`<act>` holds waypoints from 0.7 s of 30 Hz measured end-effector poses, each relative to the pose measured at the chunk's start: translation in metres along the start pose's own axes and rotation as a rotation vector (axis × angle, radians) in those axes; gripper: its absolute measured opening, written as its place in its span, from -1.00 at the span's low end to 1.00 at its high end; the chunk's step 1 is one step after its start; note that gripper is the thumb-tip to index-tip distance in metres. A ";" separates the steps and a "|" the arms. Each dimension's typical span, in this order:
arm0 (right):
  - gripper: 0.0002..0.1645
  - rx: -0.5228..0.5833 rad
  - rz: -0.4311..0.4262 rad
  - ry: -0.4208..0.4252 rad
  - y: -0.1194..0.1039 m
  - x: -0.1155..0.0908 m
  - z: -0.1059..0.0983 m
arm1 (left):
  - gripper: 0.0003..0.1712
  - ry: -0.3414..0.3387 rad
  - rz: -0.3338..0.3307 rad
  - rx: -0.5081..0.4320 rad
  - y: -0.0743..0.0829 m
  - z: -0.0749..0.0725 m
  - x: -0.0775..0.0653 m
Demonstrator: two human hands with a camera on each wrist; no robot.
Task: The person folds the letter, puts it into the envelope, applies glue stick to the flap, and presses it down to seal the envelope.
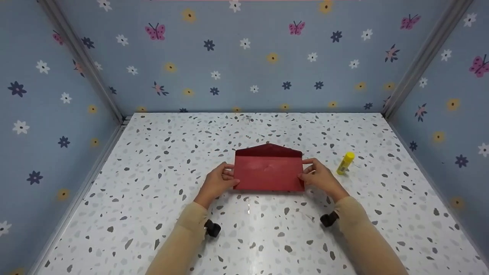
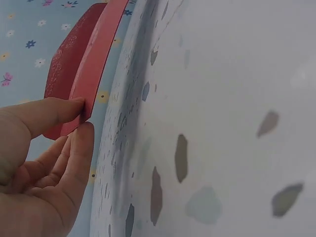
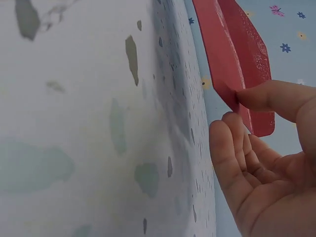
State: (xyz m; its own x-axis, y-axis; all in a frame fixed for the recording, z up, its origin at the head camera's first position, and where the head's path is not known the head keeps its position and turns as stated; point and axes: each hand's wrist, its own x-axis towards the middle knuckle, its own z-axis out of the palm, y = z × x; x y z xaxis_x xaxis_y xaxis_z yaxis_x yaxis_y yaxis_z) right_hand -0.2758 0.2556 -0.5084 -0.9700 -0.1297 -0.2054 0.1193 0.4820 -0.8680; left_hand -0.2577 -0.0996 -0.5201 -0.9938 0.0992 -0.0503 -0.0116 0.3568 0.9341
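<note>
Between hands (image 1: 218,181) (image 1: 320,177): red envelope (image 1: 268,173), pinched at both ends.

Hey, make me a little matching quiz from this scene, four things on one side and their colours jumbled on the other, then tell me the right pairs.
Things:
1. Back wall
2. Envelope
3. Tabletop
4. Glue stick

Colours:
A. White with scattered flecks
B. Mostly yellow
C. Pale blue, patterned
D. Red

Right pairs: 1-C, 2-D, 3-A, 4-B.
</note>
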 end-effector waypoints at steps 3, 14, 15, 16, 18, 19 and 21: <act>-0.30 -0.062 0.014 -0.002 0.000 0.001 0.001 | -0.43 -0.015 -0.013 0.021 -0.002 0.001 0.002; -0.27 -0.107 0.024 -0.021 0.002 0.001 0.006 | -0.39 -0.036 -0.043 0.076 -0.006 0.004 0.007; -0.27 -0.108 0.024 -0.024 0.003 0.002 0.006 | -0.38 -0.039 -0.045 0.088 -0.006 0.004 0.007; -0.28 -0.112 0.024 -0.025 0.003 0.002 0.006 | -0.38 -0.043 -0.046 0.098 -0.006 0.004 0.007; -0.27 -0.124 0.021 -0.029 0.004 0.004 0.007 | -0.35 -0.053 -0.047 0.111 -0.006 0.005 0.007; -0.27 -0.127 0.023 -0.032 0.004 0.005 0.007 | -0.35 -0.056 -0.049 0.115 -0.005 0.006 0.007; -0.27 -0.137 0.022 -0.036 0.004 0.006 0.007 | -0.34 -0.060 -0.048 0.126 -0.006 0.006 0.008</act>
State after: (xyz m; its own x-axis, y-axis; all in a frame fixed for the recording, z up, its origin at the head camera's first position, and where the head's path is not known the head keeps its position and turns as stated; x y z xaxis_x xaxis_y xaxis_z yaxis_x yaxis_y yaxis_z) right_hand -0.2795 0.2510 -0.5165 -0.9588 -0.1478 -0.2425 0.1083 0.5988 -0.7935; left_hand -0.2648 -0.0951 -0.5280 -0.9839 0.1337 -0.1185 -0.0411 0.4762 0.8784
